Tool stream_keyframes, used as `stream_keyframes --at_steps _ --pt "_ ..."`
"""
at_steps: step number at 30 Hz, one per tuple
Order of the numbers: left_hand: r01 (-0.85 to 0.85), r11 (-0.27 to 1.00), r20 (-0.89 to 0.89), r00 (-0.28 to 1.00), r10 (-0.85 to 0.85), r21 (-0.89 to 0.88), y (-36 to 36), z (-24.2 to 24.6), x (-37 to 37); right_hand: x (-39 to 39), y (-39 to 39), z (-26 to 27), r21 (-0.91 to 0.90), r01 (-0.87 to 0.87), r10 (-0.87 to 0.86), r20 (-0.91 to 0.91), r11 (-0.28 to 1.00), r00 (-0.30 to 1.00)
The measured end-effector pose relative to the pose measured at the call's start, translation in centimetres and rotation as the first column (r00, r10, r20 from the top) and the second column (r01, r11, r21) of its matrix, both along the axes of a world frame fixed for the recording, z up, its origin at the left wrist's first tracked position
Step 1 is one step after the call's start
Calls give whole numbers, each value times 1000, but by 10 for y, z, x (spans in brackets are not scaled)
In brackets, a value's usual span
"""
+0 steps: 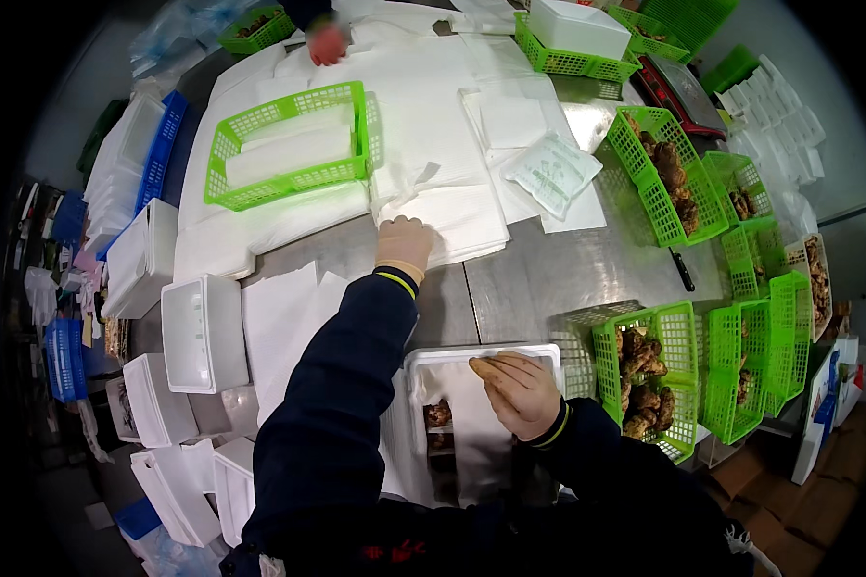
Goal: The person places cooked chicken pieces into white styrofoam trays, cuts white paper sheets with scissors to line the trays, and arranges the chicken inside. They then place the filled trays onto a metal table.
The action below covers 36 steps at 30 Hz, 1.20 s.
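My left hand [404, 245], in a pale glove, reaches to the near edge of a stack of white paper sheets [462, 223]. Its fingers curl down at the paper, and I cannot tell whether they pinch a sheet. Close in front of me stands a white foam box [413, 404] with a white paper liner [480, 447] inside. Brown mushrooms [438, 414] show beside the liner. Over the box's right side hovers my right hand [523, 397], gloved, fingertips soiled, thumb partly hidden, with nothing visible in it.
A green basket [220, 155] holding rolled white sheets lies ahead. Green baskets of mushrooms [682, 328] line the right, near a knife [682, 270] and a red scale [675, 94]. Foam boxes [206, 335] stand left. A printed packet [552, 173] rests on paper. Another person's hand [327, 45] appears far ahead.
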State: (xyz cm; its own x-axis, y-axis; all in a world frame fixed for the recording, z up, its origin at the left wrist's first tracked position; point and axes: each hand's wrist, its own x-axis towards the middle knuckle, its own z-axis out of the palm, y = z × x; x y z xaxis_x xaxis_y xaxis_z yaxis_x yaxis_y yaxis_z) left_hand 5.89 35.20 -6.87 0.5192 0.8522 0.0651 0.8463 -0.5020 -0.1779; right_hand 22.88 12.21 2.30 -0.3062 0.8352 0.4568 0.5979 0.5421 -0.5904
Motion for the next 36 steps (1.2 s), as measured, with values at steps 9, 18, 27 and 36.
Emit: stream_keyframes --at_steps 9,18,27,36 --pt "-157 956 498 825 265 -249 25 26 -30 6 14 -1 -107 3 -21 -169 994 985" --pt "1 998 -17 1000 -2 -62 19 -3 -6 2 47 3 -181 -5 -36 -224 983 974" --pt "-106 952 187 969 164 -289 48 31 -28 44 151 -48 -159 276 -258 125 948 958" --pt "193 846 433 900 50 -498 1 60 -44 45 175 -33 34 -265 213 501 964 839"
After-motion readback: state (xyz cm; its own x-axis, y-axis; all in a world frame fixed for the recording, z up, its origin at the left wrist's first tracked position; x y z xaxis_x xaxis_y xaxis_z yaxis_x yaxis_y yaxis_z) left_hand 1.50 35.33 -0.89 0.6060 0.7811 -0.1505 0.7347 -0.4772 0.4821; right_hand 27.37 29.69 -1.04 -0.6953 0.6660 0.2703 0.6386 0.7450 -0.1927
